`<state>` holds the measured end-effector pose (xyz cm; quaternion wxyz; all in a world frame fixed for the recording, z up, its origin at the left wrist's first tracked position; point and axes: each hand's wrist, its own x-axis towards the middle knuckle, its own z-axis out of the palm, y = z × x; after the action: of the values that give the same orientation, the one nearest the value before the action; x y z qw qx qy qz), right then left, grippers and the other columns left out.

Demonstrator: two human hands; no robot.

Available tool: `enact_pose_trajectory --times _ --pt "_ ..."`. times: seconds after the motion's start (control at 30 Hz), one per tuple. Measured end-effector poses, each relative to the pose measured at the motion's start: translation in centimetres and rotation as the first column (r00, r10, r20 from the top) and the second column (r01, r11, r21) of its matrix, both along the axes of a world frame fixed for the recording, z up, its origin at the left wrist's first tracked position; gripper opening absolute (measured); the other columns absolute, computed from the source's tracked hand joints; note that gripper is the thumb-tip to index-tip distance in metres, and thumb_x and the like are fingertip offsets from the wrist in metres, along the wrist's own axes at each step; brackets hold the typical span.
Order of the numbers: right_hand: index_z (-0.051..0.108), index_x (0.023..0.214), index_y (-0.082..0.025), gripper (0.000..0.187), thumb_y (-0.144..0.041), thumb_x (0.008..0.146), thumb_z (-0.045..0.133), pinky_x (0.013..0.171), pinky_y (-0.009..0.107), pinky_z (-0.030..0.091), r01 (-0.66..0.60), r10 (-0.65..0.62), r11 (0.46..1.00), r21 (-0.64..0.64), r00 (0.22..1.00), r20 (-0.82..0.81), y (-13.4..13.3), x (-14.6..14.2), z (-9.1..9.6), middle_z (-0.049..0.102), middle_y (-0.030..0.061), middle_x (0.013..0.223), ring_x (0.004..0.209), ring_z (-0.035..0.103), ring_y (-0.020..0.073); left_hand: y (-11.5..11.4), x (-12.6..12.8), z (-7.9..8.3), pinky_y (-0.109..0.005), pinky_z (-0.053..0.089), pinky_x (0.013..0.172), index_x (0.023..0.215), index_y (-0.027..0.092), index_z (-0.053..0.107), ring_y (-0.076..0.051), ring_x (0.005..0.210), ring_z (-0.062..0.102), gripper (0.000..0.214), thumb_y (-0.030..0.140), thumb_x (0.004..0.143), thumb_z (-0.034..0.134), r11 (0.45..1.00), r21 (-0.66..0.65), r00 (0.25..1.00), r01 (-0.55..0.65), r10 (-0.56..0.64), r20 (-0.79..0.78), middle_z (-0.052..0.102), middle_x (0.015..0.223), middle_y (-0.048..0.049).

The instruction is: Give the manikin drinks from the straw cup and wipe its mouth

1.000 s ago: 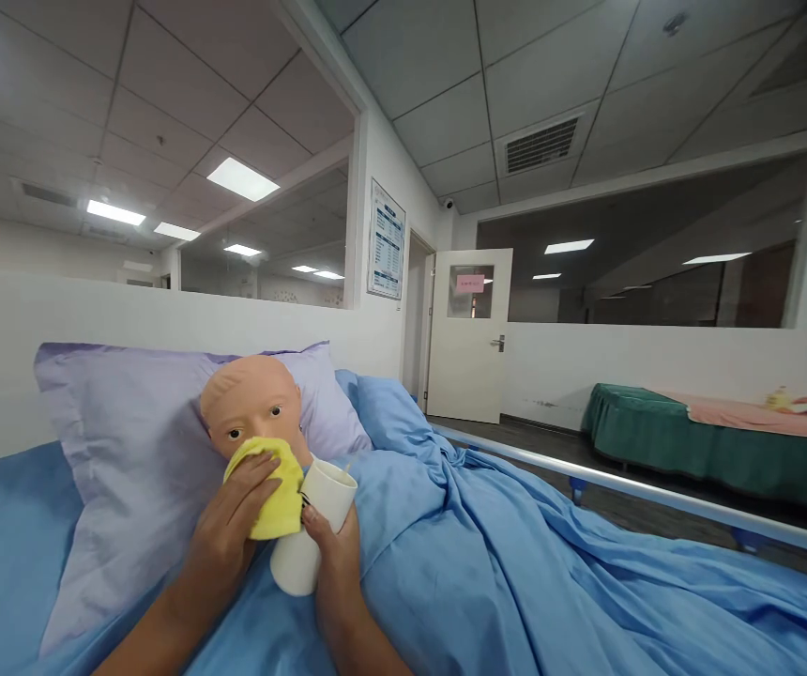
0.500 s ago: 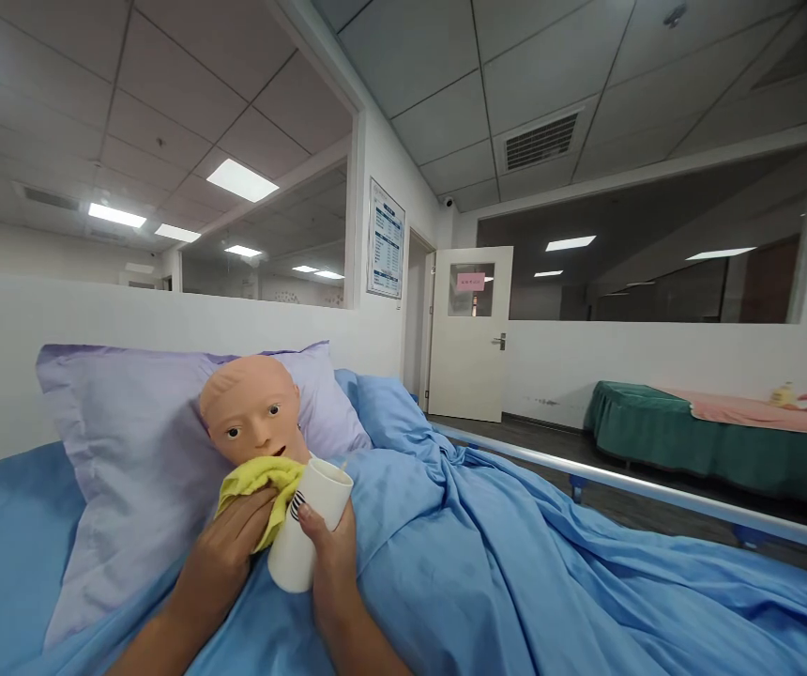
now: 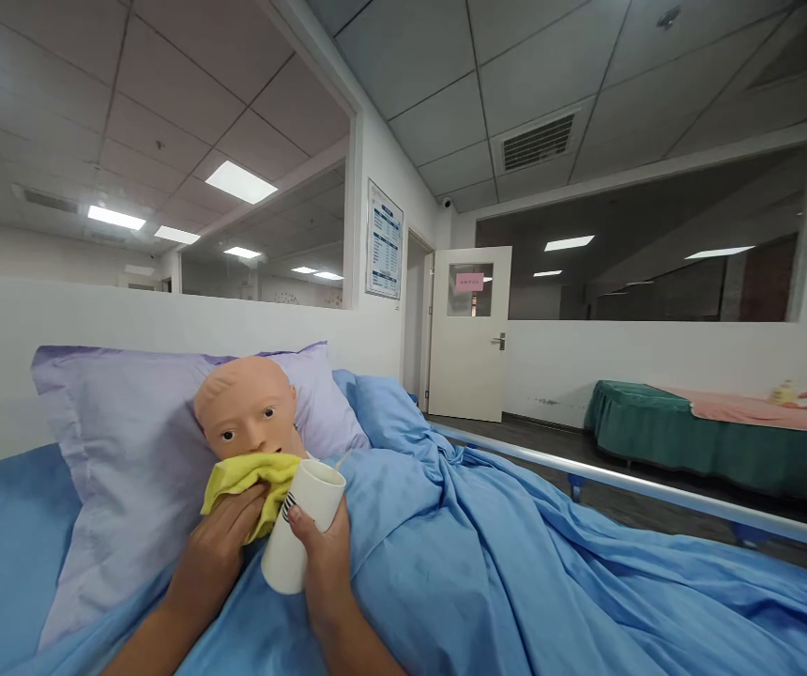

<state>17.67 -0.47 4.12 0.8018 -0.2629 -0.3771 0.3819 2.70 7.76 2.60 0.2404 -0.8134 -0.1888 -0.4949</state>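
Note:
My left hand point(image 3: 217, 545) holds a yellow cloth point(image 3: 249, 477) against the mouth and chin of a bald manikin point(image 3: 249, 399); the cloth covers most of its mouth. The fingers press on the cloth from below. In my right hand point(image 3: 326, 563) is a white cup point(image 3: 297, 530) with a black striped mark, tilted, its rim up and to the right, close beside the cloth. My thumb lies across the cup's near side. What is inside the cup cannot be seen.
The manikin's head rests on a lilac pillow point(image 3: 122, 422), and a blue quilt point(image 3: 460, 554) covers its body. Along the bed's far side runs a metal rail point(image 3: 629, 483). Beyond stand a door point(image 3: 470, 376) and a green-draped bed point(image 3: 649, 432) with a pink cover.
The cloth has shifted up and left over the manikin's mouth, hiding more of it, with my left hand following. The cup has moved slightly left in my right hand.

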Motion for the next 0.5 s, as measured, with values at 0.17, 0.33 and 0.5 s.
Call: enact_pose_trajectory --times 0.17,0.33,0.5 --pt "0.055 0.113 -0.018 0.061 -0.042 0.064 0.083 0.074 0.036 0.055 0.055 -0.051 0.998 -0.035 0.995 0.091 -0.3 -0.4 -0.7 0.068 0.0034 0.093 0.081 0.064 0.0209 -4.3 -1.4 -0.1 -0.041 0.055 0.096 0.107 0.025 0.067 -0.025 0.112 0.065 0.028 0.017 0.085 0.051 0.774 -0.538 0.877 0.335 -0.048 0.478 0.071 0.118 -0.0044" --pt "0.054 0.112 -0.021 0.054 -0.039 0.069 0.080 0.075 0.033 0.052 0.006 0.006 0.999 -0.041 0.957 0.291 -1.5 -2.1 -2.0 0.065 0.0017 0.093 0.082 0.061 0.0190 -8.3 -1.3 3.2 -0.037 0.062 0.073 0.115 0.024 0.062 -0.026 0.091 0.072 0.038 0.027 0.077 0.068 0.267 -0.363 0.252 0.893 0.373 0.893 0.075 0.105 -0.0034" --pt "0.054 0.107 -0.021 0.047 -0.031 0.068 0.080 0.072 0.031 0.051 -0.011 0.050 0.995 -0.098 0.914 0.402 -2.6 -2.9 -1.9 0.063 -0.0005 0.089 0.078 0.057 0.0172 -8.4 -1.4 3.0 -0.040 0.063 0.074 0.114 0.015 0.063 -0.026 0.085 0.074 0.032 0.020 0.082 0.060 0.002 -0.177 0.135 0.984 0.640 0.756 0.077 0.093 -0.0082"
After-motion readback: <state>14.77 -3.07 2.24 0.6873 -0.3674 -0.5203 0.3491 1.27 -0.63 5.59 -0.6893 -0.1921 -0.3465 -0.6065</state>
